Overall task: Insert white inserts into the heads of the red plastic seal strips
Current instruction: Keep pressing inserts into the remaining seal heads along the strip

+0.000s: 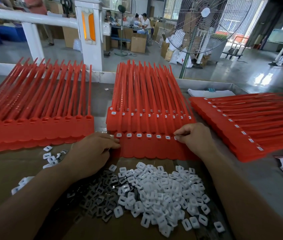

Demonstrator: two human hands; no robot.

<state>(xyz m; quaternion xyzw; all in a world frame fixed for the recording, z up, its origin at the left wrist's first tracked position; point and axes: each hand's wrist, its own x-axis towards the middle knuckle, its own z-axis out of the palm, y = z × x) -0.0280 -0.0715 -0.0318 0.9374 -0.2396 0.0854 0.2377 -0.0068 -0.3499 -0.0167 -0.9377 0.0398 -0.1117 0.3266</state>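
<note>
A sheet of joined red seal strips (147, 148) lies in front of me on top of a stack, several of its heads filled with white inserts (139, 135). My right hand (193, 135) pinches a white insert (175, 138) at a head near the sheet's right end. My left hand (92, 153) rests on the sheet's left edge, fingertips curled against it. A heap of loose white inserts (163, 191) lies on the cardboard nearer to me.
Red strips with unfilled heads (38, 125) are stacked at the left; filled strips (241, 125) lie fanned at the right. Dark metal clips (102, 200) sit left of the white heap. A few stray inserts (49, 155) lie by my left wrist. A standing fan (204, 23) is behind the table.
</note>
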